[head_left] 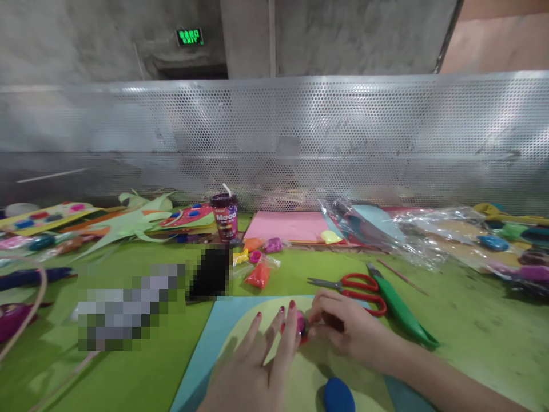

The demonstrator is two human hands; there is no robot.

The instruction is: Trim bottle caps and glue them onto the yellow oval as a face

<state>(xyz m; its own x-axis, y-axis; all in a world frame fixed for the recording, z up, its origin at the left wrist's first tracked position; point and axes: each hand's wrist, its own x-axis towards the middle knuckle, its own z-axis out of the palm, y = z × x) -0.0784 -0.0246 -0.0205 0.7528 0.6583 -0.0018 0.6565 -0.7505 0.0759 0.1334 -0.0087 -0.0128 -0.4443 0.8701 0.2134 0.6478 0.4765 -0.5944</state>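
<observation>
My left hand (263,357) lies with its fingers stretched and spread over a pale yellow-green paper shape (309,377), which rests on a light blue sheet (201,343). Between the hands sits a small pink and red piece of modelling clay (302,325), partly covered by the left fingers. At its right edge, my right hand (347,323) has the thumb and fingers closed in a pinch on it. A flat blue clay disc (339,395) lies nearer me on the pale shape. Red-handled scissors (360,284) lie just beyond my right hand.
A green case (403,309) and a thin stick (401,276) lie to the right. Beyond the sheet are bagged red clay (258,274), a purple drink cup (225,217) with a straw, and pink paper (291,226). A perforated metal panel (343,131) stands behind the green table (154,366).
</observation>
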